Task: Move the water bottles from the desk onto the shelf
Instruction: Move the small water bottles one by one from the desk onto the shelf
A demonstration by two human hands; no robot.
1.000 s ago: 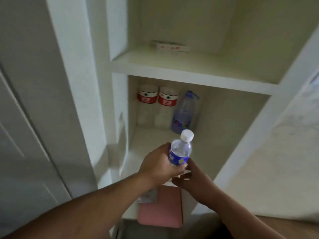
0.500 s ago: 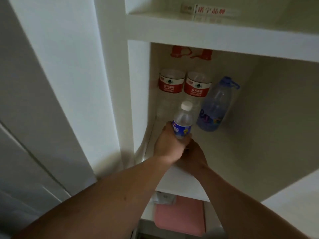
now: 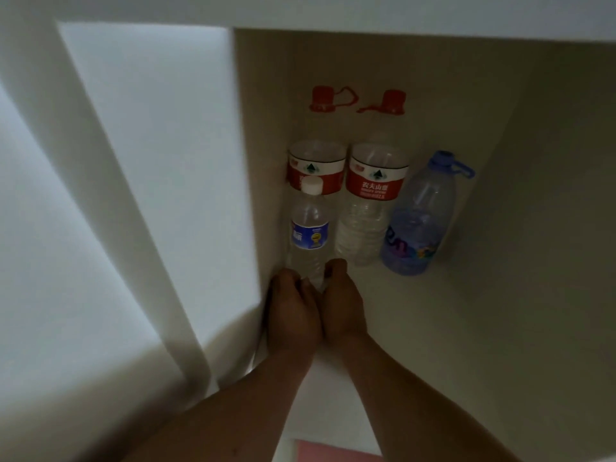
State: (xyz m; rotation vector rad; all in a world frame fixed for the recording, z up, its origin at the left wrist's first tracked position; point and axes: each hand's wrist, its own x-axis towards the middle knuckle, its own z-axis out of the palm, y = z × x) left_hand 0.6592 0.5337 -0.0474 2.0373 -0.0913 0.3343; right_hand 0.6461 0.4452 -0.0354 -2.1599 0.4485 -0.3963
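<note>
A small clear water bottle [image 3: 309,230] with a white cap and a blue label stands upright at the left of the white shelf [image 3: 433,311]. My left hand [image 3: 291,311] and my right hand [image 3: 341,308] sit side by side at its base, fingers curled around the bottom of it. Right behind it stand two tall bottles with red labels and red caps, the left one [image 3: 316,165] partly hidden and the right one [image 3: 372,195] in full view. A blue-tinted bottle [image 3: 418,221] with a handle is to their right.
The shelf's left side wall [image 3: 263,161] is close to the small bottle. A white board [image 3: 433,15] closes the compartment from above. Bare shelf surface lies to the right of the hands. A pink object [image 3: 336,453] shows below the shelf.
Both hands have carried the small bottle forward and left, deep into the compartment, down onto the shelf in front of the left red-label bottle. The view has moved closer.
</note>
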